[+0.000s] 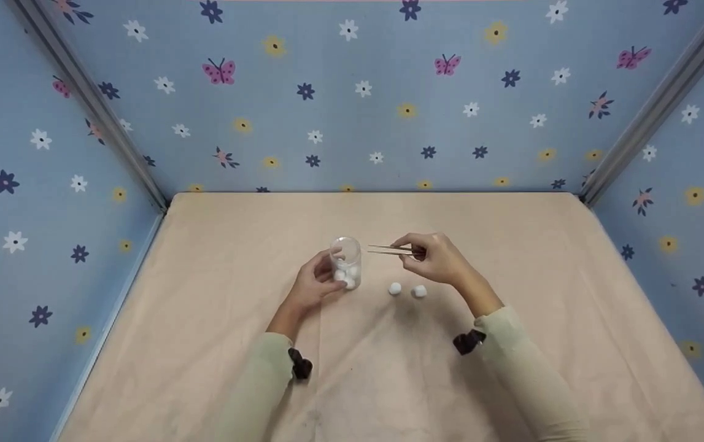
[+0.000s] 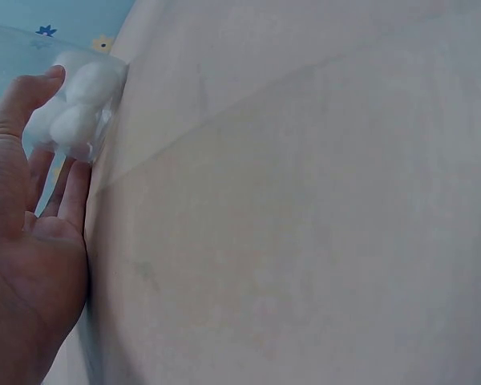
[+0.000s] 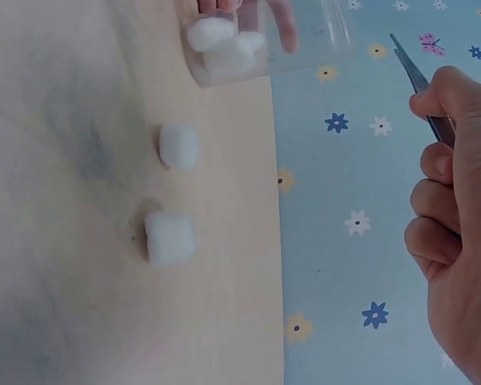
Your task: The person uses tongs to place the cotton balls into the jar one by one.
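Observation:
My left hand (image 1: 313, 283) holds a clear plastic jar (image 1: 355, 261) from its left side, thumb at the front and fingers behind it. Several white cotton balls (image 2: 84, 100) lie in the jar's lower part. Metal tweezers (image 1: 388, 249) are pinched in my right hand (image 1: 440, 258), their slim tips apart with nothing between them, just right of the jar's upper part. In the right wrist view the tweezers (image 3: 421, 80) point past the jar's mouth. Two loose cotton balls, one nearer the jar (image 3: 179, 146) and one farther (image 3: 170, 238), rest on the table below my right hand.
A pale cloth (image 1: 235, 245) with creases covers the table. Blue panels (image 1: 339, 67) printed with flowers and butterflies stand behind and on both sides, with grey posts (image 1: 94, 104) at the corners. Dark wrist cameras (image 1: 300, 364) sit at the sleeves.

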A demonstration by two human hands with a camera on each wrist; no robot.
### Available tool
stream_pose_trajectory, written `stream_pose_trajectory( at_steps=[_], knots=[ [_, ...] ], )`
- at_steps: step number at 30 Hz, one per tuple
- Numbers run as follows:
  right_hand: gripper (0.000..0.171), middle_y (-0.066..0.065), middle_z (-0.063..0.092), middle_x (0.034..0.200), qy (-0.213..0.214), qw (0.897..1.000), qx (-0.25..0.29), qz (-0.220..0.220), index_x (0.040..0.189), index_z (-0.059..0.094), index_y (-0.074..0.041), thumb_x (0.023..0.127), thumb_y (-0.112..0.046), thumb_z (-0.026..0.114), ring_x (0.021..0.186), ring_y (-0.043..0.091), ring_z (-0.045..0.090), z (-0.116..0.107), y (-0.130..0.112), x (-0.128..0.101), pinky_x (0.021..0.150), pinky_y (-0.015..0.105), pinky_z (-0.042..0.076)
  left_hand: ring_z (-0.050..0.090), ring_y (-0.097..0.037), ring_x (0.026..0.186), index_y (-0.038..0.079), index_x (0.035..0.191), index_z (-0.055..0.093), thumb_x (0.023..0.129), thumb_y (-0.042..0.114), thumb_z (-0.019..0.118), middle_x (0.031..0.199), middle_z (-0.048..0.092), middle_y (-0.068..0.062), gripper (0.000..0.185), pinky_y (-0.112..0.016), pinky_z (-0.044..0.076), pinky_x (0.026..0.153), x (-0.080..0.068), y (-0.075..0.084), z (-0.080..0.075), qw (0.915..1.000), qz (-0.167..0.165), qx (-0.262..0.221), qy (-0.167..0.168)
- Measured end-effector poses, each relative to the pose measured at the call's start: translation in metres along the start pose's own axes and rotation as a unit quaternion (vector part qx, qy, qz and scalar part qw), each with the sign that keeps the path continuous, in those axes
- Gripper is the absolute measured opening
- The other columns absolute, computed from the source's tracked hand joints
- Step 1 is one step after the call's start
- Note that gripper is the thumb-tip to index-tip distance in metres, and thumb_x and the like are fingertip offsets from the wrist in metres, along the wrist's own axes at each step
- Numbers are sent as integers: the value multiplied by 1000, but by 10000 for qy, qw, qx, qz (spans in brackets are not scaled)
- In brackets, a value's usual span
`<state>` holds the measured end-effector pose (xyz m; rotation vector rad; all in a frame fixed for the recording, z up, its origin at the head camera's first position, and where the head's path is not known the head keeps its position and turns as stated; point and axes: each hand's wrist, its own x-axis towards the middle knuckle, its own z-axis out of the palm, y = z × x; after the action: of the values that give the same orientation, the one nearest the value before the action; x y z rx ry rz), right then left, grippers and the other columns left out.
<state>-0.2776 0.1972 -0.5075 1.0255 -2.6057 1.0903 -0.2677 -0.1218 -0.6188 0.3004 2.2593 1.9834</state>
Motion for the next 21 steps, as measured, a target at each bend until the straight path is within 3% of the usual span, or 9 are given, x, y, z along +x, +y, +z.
stream_pose_trajectory(
  at_steps=[21],
  knots=[
    [23,0,53,64,-14,9998,-144,114,119,84,-4,98,-2,75,62,-2,32,-7,17,-29,61,22,31,54,-49,158,-5,164,48,92,-14,82,162,59,-33,80,-54,48,134,1,-2,-1,9997,148,-176,-85]
  ],
)
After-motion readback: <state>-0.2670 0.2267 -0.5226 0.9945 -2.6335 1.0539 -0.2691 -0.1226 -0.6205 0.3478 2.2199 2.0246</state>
